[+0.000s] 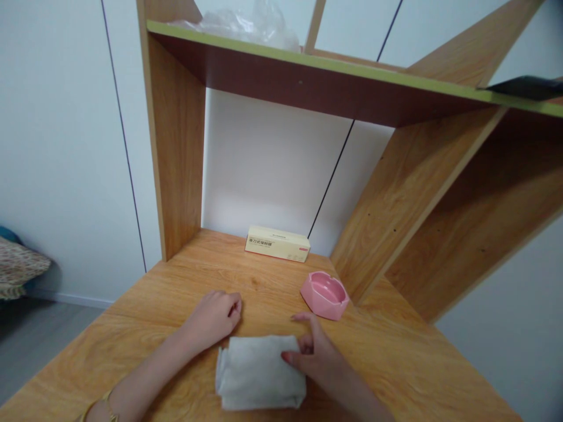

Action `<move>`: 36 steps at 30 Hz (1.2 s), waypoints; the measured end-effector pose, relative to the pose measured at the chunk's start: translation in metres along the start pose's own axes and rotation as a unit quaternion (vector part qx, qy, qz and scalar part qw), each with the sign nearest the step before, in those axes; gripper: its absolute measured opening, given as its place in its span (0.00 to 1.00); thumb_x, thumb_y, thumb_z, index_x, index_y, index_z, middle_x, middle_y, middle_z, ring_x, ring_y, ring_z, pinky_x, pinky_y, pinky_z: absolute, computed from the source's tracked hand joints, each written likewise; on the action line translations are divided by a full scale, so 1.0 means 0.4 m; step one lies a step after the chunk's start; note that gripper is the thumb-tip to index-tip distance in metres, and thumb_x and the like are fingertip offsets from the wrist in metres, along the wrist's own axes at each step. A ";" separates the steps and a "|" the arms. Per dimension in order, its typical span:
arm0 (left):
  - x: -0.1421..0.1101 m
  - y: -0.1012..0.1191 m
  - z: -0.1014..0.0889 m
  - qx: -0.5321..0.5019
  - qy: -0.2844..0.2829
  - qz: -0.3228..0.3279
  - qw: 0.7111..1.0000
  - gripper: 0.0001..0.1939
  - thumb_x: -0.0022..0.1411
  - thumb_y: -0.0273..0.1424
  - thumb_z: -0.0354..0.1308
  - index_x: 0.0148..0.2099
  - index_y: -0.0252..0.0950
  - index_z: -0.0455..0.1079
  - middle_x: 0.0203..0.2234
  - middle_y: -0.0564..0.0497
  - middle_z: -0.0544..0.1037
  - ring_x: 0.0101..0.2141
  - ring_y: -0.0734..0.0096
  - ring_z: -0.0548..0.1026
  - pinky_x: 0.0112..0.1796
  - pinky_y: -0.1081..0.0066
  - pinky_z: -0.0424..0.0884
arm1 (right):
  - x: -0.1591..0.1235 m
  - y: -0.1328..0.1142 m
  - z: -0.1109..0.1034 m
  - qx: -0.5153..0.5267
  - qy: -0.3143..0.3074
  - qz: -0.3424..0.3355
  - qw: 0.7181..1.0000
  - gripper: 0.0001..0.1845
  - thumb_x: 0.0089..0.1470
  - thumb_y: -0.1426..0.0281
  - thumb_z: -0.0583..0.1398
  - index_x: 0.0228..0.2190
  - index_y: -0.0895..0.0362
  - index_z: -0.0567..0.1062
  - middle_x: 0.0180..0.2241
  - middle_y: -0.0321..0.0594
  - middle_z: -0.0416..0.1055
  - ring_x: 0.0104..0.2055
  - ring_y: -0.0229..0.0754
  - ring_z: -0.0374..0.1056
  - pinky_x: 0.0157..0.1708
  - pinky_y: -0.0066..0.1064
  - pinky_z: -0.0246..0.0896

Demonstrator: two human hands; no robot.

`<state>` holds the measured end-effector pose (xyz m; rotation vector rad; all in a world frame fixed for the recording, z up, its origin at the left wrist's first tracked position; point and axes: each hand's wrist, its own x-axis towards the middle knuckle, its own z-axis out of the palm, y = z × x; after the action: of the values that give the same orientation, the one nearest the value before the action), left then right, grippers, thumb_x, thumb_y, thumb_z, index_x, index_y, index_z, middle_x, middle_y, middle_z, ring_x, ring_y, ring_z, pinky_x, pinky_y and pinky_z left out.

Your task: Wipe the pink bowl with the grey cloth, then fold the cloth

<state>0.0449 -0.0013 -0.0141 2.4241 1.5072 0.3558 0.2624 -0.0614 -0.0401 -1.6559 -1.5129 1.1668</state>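
Cloth (pixel 259 375), folded, on near desk (pixel 396 357); right hand (pixel 320 354) has fingers around its right edge, likely steadying the layers. Left hand (pixel 214 317), farther left: fingers curled narrow, apparently empty.

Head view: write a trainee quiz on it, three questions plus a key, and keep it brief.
1. True or false: the left hand has its fingers curled.
2. Fill in: beyond the pink dish, and further left in the picture, sits a long cream ____.
3. What lies under the thumb of the right hand? (a) clear plastic (b) folded cloth (c) pink dish

Key: 1 true; 2 box; 3 b.
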 end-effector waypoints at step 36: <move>0.032 0.019 0.095 -0.010 -0.003 0.106 0.994 0.32 0.47 0.15 0.44 0.57 0.28 0.58 0.56 0.42 0.61 0.55 0.64 0.58 0.55 0.62 0.54 | 0.072 -0.010 0.060 -0.279 -0.080 -0.167 0.942 0.32 0.54 0.69 0.49 0.58 0.63 0.48 0.61 0.42 0.40 0.62 0.40 0.37 0.60 0.35 0.36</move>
<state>0.0698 0.0036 -0.0463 2.5735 1.2408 0.4033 0.2380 -0.0357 -0.0526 -1.5673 -2.2821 0.7374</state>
